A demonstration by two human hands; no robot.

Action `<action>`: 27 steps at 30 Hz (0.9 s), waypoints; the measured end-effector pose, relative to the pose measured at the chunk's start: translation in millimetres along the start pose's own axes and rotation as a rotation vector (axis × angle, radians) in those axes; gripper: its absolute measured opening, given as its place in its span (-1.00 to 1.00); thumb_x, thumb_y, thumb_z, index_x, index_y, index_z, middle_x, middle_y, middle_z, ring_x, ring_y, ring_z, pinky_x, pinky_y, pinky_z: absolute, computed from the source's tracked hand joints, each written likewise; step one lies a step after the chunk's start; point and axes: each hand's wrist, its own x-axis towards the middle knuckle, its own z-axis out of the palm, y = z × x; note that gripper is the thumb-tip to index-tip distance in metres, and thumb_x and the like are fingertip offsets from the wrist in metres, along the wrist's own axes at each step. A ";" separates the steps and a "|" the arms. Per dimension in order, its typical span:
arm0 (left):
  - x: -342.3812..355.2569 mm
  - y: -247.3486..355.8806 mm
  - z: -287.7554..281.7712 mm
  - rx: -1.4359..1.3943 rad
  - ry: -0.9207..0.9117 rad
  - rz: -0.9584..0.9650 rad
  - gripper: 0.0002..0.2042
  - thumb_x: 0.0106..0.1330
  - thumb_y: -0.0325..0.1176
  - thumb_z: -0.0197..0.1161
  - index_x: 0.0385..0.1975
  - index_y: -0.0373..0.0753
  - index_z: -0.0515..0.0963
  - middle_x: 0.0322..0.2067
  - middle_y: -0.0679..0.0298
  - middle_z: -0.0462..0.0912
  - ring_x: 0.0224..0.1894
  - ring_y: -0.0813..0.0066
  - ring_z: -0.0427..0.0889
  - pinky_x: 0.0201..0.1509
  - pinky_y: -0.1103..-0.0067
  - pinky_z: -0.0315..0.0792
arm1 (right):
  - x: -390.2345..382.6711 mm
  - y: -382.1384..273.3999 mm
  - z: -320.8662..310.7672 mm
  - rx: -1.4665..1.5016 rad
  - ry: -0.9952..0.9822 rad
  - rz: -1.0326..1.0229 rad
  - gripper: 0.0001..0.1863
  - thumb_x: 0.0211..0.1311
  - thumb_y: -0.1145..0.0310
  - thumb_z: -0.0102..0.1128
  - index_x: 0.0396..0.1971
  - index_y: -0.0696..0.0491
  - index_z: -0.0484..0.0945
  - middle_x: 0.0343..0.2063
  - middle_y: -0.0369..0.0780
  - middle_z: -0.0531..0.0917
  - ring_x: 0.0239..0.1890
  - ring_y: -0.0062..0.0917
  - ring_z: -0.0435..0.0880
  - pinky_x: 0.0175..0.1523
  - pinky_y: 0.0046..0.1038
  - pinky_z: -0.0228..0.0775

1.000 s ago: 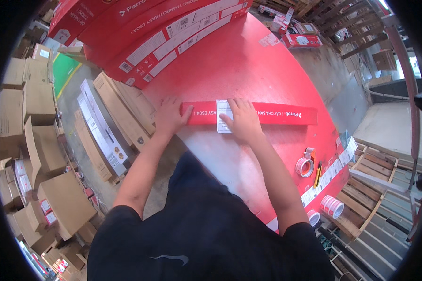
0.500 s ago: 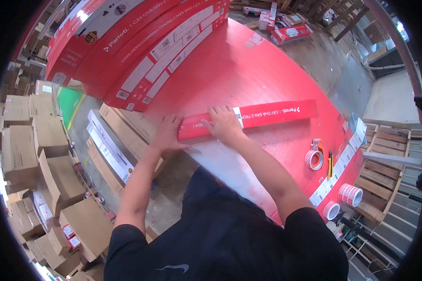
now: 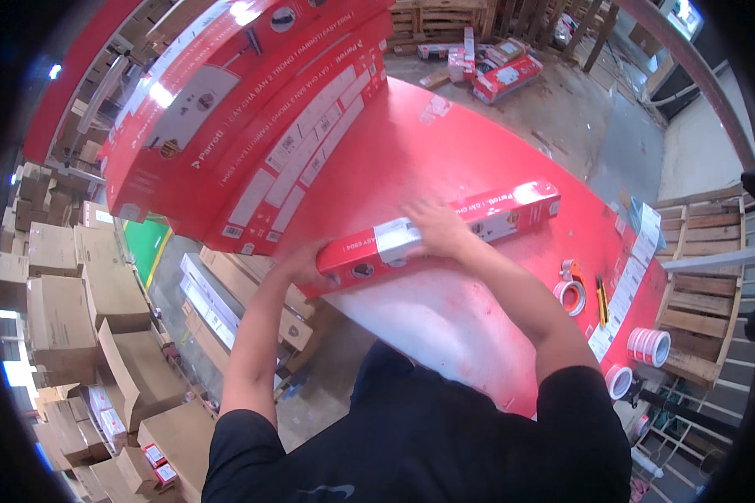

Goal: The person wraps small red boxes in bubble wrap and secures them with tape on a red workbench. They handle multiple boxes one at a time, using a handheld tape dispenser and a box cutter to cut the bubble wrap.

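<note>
A long, slim red carton (image 3: 495, 220) lies slantwise on the red tabletop, its upper face and the printed side toward me both showing. Around its left part sits a white label (image 3: 397, 239). My right hand (image 3: 441, 228) is closed across the carton near its middle, just right of the label; its fingertips are blurred over the far edge. At the carton's left end, my left hand (image 3: 302, 261) rests against the corner. Motion smears its fingers, and they are partly hidden.
Large red cartons (image 3: 260, 142) stand stacked at the table's far left. Toward the right lie an orange tape dispenser (image 3: 571, 289), a yellow cutter (image 3: 601, 302), a strip of white labels (image 3: 625, 285) and tape rolls (image 3: 648, 346). Brown boxes (image 3: 63, 314) crowd the floor at left.
The red carton has rolled, so its printed side now shows beside its upper face, label included. My right hand has shifted right and the left hand has moved round the carton's end.
</note>
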 end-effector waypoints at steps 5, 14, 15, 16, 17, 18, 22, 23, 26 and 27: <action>-8.2 5.7 9.2 0.231 0.155 0.003 0.15 -0.28 -0.02 0.79 0.49 -0.20 0.43 0.27 -0.03 0.68 0.32 0.12 0.67 0.42 0.29 0.53 | -128.4 55.5 -13.4 -0.068 0.344 0.555 0.00 0.18 0.05 0.56 0.55 0.08 0.27 0.49 0.08 0.36 0.61 -0.03 0.21 0.63 0.13 0.08; -16.9 30.5 86.2 -0.046 0.343 0.002 -0.12 -0.18 0.04 0.84 0.15 -0.35 0.68 -0.02 0.03 0.82 0.07 0.20 0.80 0.22 0.32 0.63 | -331.8 -122.4 110.1 0.164 0.249 0.843 -0.21 0.25 0.16 0.36 0.47 0.13 0.42 0.45 0.14 0.42 0.55 0.07 0.33 0.63 0.03 0.14; -12.9 36.7 103.3 -0.233 0.332 -0.017 -0.20 -0.10 -0.03 0.81 0.13 -0.37 0.68 -0.03 0.06 0.82 0.04 0.25 0.79 0.21 0.34 0.63 | -337.3 -137.3 118.9 0.128 0.191 0.876 -0.25 0.26 0.13 0.31 0.44 0.11 0.47 0.44 0.12 0.45 0.54 0.03 0.35 0.63 0.02 0.15; -4.9 45.4 119.4 -0.416 0.306 -0.027 -0.27 -0.02 -0.09 0.79 0.12 -0.38 0.68 -0.03 0.09 0.81 0.02 0.30 0.79 0.19 0.36 0.63 | -340.8 -148.4 124.9 0.084 0.302 0.877 -0.28 0.26 0.12 0.28 0.41 0.10 0.50 0.43 0.10 0.47 0.53 0.00 0.38 0.62 0.01 0.16; 10.6 56.6 128.5 -0.597 0.278 -0.021 -0.35 0.07 -0.15 0.77 0.10 -0.40 0.69 -0.04 0.12 0.81 -0.01 0.34 0.79 0.18 0.38 0.63 | -342.3 -155.7 128.4 0.079 0.343 0.907 -0.30 0.27 0.11 0.25 0.39 0.09 0.53 0.42 0.08 0.49 0.52 -0.03 0.40 0.62 -0.01 0.17; 33.4 71.5 130.6 -0.716 0.283 0.047 -0.53 0.21 -0.33 0.67 0.08 -0.37 0.69 -0.06 0.18 0.80 -0.05 0.43 0.76 0.09 0.41 0.65 | -342.4 -158.9 130.2 0.082 0.378 0.950 -0.33 0.27 0.11 0.22 0.37 0.07 0.56 0.40 0.06 0.52 0.51 -0.06 0.43 0.61 -0.02 0.18; 197.2 170.8 14.7 -0.961 0.561 0.417 -0.82 0.47 -0.49 0.34 0.00 -0.32 0.63 -0.11 0.26 0.70 -0.13 0.41 0.71 -0.09 0.42 0.66 | -343.1 -154.1 126.7 0.100 0.499 0.938 -0.37 0.25 0.14 0.20 0.31 0.05 0.61 0.37 0.00 0.57 0.48 -0.14 0.48 0.59 -0.03 0.22; 233.4 204.7 -36.7 -0.915 0.831 0.534 -0.83 0.56 -0.48 0.21 0.06 -0.31 0.59 -0.10 0.28 0.68 -0.10 0.46 0.67 -0.10 0.37 0.64 | -344.3 -153.1 125.6 0.097 0.502 0.933 -0.37 0.25 0.13 0.21 0.31 0.05 0.61 0.37 -0.01 0.57 0.48 -0.15 0.48 0.59 -0.03 0.23; 283.2 309.3 -174.0 -1.044 1.187 0.721 -0.78 0.57 -0.34 0.23 0.07 -0.29 0.60 -0.12 0.26 0.71 -0.10 0.49 0.66 -0.05 0.44 0.56 | -347.7 -154.1 125.3 0.093 0.485 0.929 -0.36 0.22 0.12 0.25 0.30 0.05 0.62 0.36 -0.04 0.58 0.48 -0.18 0.48 0.59 -0.06 0.23; 284.7 348.6 -207.4 -1.051 1.129 0.666 -0.75 0.56 -0.31 0.24 0.09 -0.29 0.61 -0.12 0.24 0.74 -0.10 0.49 0.67 -0.04 0.48 0.54 | -348.5 -154.7 126.4 0.086 0.482 0.934 -0.36 0.21 0.11 0.27 0.29 0.05 0.62 0.36 -0.05 0.59 0.48 -0.19 0.48 0.59 -0.08 0.23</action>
